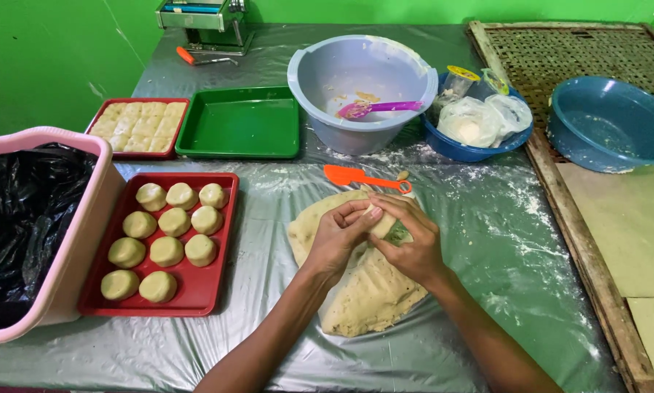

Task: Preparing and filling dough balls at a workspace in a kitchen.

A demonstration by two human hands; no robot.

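A: Head view, centre first. Seen there?

B: Left hand (339,236) and right hand (408,239) pressed together over a flat slab of pale dough (367,287), fingers of both curled round a small piece of dough (380,222) held between them. Both clasped on that piece, just above the slab's upper part. Slab lying on the plastic-covered table (487,240), dusted with flour to the right.

A: Just beyond the hands?

B: An orange plastic scraper (359,177), lying flat, near the slab's top edge.

A: To the left?

B: A red tray (204,287) holding eleven rounded dough balls (167,251) in rows, bottom right corner bare. Beside it, at the far left, a pink bin (86,240) lined with a black bag (21,211).

A: Further back?

B: A smaller red tray (94,116) packed with flat square dough pieces (139,125), touching one another. Next to it a green tray (241,124). Then a grey mixing bowl (356,91) with a purple spatula (378,108) resting inside and scraps of dough on the wall. Behind the trays, a metal machine (207,22), only partly in view.

A: Right side?

B: A blue bowl (458,149) with tied plastic bags (480,116) of white powder, and a larger blue basin (607,124) standing on a woven bamboo rack (560,51).
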